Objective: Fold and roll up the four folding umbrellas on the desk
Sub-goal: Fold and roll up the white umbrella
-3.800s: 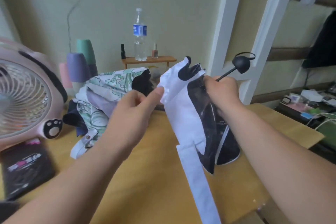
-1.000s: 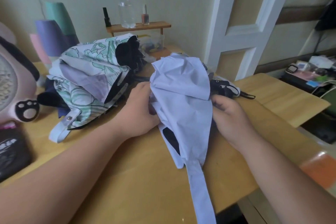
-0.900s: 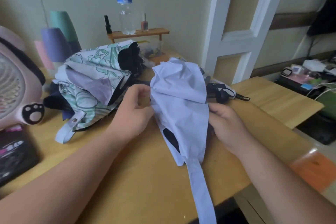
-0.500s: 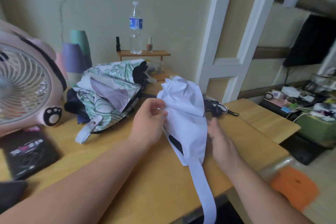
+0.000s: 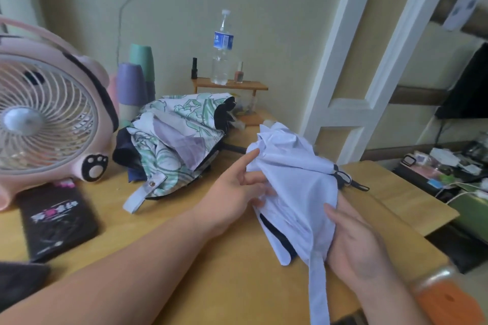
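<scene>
A white folding umbrella [image 5: 295, 187] lies bunched on the wooden desk [image 5: 224, 280], its closing strap [image 5: 319, 287] hanging over the front edge and its black handle [image 5: 343, 179] at the far right. My left hand [image 5: 237, 190] touches the fabric's left side, index finger straight. My right hand [image 5: 353, 243] holds the canopy from the right, thumb on top and fingers hidden under the cloth. A green-and-white floral umbrella [image 5: 179, 140] lies unfolded behind, on a dark navy one [image 5: 124, 150]. I cannot make out a fourth.
A pink fan [image 5: 45, 119] stands at the left with a black box [image 5: 55, 221] in front. Stacked cups [image 5: 134, 84], a small shelf [image 5: 229, 84] and a water bottle [image 5: 221, 47] line the wall. A white frame [image 5: 343, 82] rises right; an orange stool [image 5: 449, 303] is below.
The umbrella came down from mid-air onto the desk. Since half a second ago my left hand has let go of the fabric's top and straightened its index; my right thumb has come onto the cloth.
</scene>
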Demonstrator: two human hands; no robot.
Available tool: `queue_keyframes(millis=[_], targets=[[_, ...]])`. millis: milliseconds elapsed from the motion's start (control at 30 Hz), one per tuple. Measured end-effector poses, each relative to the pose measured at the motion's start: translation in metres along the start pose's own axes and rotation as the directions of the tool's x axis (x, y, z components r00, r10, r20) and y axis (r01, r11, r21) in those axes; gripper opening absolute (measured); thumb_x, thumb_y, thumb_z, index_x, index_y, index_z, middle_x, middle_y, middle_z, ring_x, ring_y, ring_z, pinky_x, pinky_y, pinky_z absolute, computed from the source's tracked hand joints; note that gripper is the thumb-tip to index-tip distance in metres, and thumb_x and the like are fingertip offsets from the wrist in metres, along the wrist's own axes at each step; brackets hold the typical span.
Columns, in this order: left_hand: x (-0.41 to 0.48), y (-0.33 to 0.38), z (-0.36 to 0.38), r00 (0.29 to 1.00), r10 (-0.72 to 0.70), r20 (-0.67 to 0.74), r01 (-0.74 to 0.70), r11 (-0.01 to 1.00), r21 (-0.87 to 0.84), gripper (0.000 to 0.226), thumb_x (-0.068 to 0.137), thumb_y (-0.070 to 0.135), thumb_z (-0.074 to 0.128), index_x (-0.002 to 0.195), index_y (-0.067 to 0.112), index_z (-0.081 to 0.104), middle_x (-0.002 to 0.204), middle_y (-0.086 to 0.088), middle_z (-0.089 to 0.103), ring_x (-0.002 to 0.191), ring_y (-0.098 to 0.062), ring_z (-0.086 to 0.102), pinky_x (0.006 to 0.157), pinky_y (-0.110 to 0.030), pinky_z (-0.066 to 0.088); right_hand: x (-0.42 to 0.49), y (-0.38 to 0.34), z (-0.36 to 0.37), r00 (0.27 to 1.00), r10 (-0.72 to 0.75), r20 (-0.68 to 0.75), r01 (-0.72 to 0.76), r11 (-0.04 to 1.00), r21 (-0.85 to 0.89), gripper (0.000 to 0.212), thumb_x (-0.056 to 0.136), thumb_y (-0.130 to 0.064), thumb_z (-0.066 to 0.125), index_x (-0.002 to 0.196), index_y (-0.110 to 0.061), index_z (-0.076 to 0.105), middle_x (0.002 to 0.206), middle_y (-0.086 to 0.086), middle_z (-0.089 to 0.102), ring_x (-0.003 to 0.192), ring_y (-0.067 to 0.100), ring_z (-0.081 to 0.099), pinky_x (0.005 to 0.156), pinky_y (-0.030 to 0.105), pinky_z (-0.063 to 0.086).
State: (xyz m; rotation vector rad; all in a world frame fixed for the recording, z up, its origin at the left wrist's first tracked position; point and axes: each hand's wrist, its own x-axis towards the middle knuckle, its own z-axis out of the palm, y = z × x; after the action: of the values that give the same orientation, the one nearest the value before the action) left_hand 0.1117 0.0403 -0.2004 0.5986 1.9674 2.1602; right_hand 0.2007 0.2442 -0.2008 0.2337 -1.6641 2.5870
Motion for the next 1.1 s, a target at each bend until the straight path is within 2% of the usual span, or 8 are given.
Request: queue_keyframes(millis=[233,333,400,567,800,933,1033,1100], targets=[[-0.007,0.000,0.017,0.957,0.091,0.277,-0.181,0.929,0.323,0.104,0.090,-0.005,0.053,0.156,0.055,0.000,0.099,0.014,0.069,0.083,-0.017,0.057,0.078,-0.039,0.049,-0.001,-0.004,-0.011,0.996,-0.067,-0.062,0.074,0.991,0.114,0.048,0.100,-0.020,0.041,0.147,-0.015,0.050,0.148,0.014,0.055,0.137,0.032,0.052,0.114,0.049,0.041],[-0.013,0.011,0.021,0.956,0.117,0.268,-0.232,0.861,0.452,0.099,0.096,-0.003,0.056,0.156,0.054,0.000,0.133,0.024,0.059,0.101,0.010,0.055,0.083,-0.012,0.042,-0.003,-0.003,-0.008,0.993,-0.117,0.030,0.114,0.990,0.086,0.049,0.093,-0.016,0.056,0.143,-0.020,0.057,0.146,0.013,0.057,0.137,0.031,0.053,0.106,0.042,0.049],[-0.014,0.018,0.021,0.950,0.191,0.246,-0.288,0.836,0.468,0.099,0.098,0.000,0.057,0.155,0.055,-0.001,0.149,0.039,0.038,0.130,0.021,0.038,0.099,-0.011,0.038,-0.007,-0.004,0.000,0.971,-0.204,0.126,0.212,0.975,-0.063,0.062,0.085,-0.003,0.062,0.141,-0.028,0.057,0.146,0.008,0.058,0.136,0.027,0.054,0.100,0.032,0.052],[-0.013,0.021,0.021,0.923,0.303,0.236,-0.383,0.778,0.498,0.105,0.098,0.012,0.062,0.147,0.069,-0.011,0.161,0.026,0.031,0.142,-0.015,0.040,0.082,-0.026,0.047,-0.015,0.011,0.010,0.943,-0.318,0.096,0.331,0.875,-0.354,0.101,0.078,0.004,0.073,0.141,-0.061,0.028,0.155,-0.016,0.046,0.141,0.006,0.046,0.100,0.018,0.048],[-0.006,0.010,0.012,0.950,0.264,0.166,-0.311,0.831,0.462,0.103,0.095,0.014,0.069,0.152,0.061,-0.002,0.134,0.040,0.050,0.142,0.011,0.035,0.088,-0.011,0.045,-0.015,-0.007,-0.005,0.980,-0.145,-0.134,0.181,0.929,0.324,0.104,0.056,-0.008,0.081,0.149,-0.039,0.045,0.141,0.008,0.062,0.125,0.029,0.064,0.095,0.042,0.056],[0.000,-0.001,0.003,0.962,0.268,0.048,-0.251,0.808,0.533,0.096,0.093,0.013,0.071,0.157,0.051,0.010,0.132,0.010,0.061,0.130,-0.005,0.055,0.106,-0.023,0.047,-0.003,-0.016,-0.009,0.963,-0.033,-0.266,0.147,0.894,0.423,0.096,0.048,-0.017,0.078,0.142,-0.027,0.059,0.129,0.011,0.070,0.114,0.030,0.070,0.087,0.046,0.058],[0.005,-0.006,-0.002,0.976,0.216,0.037,-0.193,0.769,0.609,0.094,0.089,0.025,0.076,0.153,0.057,0.014,0.141,0.017,0.054,0.122,-0.010,0.059,0.103,-0.034,0.051,-0.005,-0.012,-0.006,0.963,-0.011,-0.269,0.118,0.915,0.386,0.097,0.051,-0.018,0.081,0.145,-0.020,0.055,0.133,0.010,0.067,0.119,0.028,0.067,0.094,0.044,0.054],[0.006,-0.007,-0.002,0.979,0.175,0.102,-0.197,0.702,0.685,0.093,0.088,0.029,0.076,0.154,0.054,0.016,0.142,0.019,0.052,0.114,-0.007,0.059,0.096,-0.022,0.049,-0.012,-0.008,-0.006,0.957,-0.018,-0.289,0.122,0.931,0.345,0.088,0.053,-0.019,0.076,0.140,-0.021,0.060,0.131,0.008,0.069,0.117,0.024,0.068,0.095,0.040,0.053]])
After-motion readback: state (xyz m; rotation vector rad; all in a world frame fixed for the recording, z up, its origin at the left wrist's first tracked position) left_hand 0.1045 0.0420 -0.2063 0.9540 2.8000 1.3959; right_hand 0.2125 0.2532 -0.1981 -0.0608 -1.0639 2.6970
